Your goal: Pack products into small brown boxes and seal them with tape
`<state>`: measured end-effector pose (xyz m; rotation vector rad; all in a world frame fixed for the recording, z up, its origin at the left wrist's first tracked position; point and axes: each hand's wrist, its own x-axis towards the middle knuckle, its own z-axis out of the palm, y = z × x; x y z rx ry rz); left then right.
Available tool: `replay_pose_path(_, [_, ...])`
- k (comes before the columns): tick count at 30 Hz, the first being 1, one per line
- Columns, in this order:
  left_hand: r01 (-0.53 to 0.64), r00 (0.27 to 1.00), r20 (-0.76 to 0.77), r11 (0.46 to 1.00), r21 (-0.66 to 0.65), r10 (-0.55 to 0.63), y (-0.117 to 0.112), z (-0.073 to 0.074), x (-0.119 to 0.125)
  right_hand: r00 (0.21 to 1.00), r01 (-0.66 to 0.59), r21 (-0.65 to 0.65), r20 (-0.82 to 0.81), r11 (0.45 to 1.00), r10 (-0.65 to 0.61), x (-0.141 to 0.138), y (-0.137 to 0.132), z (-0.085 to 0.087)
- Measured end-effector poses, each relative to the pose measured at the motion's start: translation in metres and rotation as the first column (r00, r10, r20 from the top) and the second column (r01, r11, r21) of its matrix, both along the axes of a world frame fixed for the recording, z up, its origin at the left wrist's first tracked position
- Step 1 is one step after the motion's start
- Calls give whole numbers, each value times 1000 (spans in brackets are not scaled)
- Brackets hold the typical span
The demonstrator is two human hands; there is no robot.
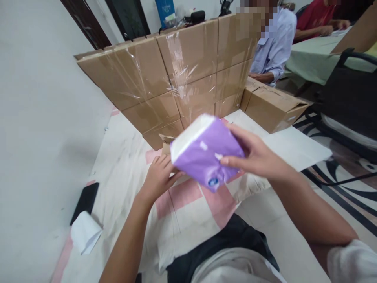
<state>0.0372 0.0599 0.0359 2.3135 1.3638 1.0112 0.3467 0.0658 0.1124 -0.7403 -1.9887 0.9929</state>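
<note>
A purple plastic pack of white tissues [204,151] is held tilted in front of me, above a cream and pink cloth [182,208] on the floor. My right hand [256,155] grips its right side, fingers wrapped over the top and front. Under the pack's left lower edge, my left hand [159,177] supports it with curled fingers. Just behind the left hand, a small brown cardboard flap [166,142] sticks up, partly hidden by the pack.
A wall of taped cardboard boxes [176,74] stands ahead, with a lower box [273,104] at its right end. A black phone [85,200] and a white paper [85,232] lie at left. Two people sit behind right, by a green table [315,55]. A black chair [350,98] is at right.
</note>
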Motion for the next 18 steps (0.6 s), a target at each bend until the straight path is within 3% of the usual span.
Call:
replay_pose_path(2, [69, 981, -194, 972, 224, -25, -17, -4, 2, 999, -29, 31, 21, 999, 28, -3, 28, 9])
replay_pose_path(5, [225, 903, -428, 806, 547, 39, -39, -14, 6, 949, -242, -19, 203, 970, 241, -23, 65, 0])
replay_pose_path(8, [231, 909, -412, 747, 624, 63, -53, -25, 11, 886, -327, -5, 347, 945, 308, -50, 77, -16])
replay_pose_path(12, [114, 947, -301, 765, 634, 109, -63, -32, 14, 865, -369, 197, 430, 908, 258, -67, 61, -18])
replay_pose_path(15, [77, 977, -210, 845, 529, 43, -70, -25, 7, 912, -280, 351, 387, 893, 134, -63, 48, -11])
replay_pose_path(18, [45, 998, -59, 947, 319, -28, -70, -3, -6, 966, -167, 351, 247, 921, 81, -51, 45, -7])
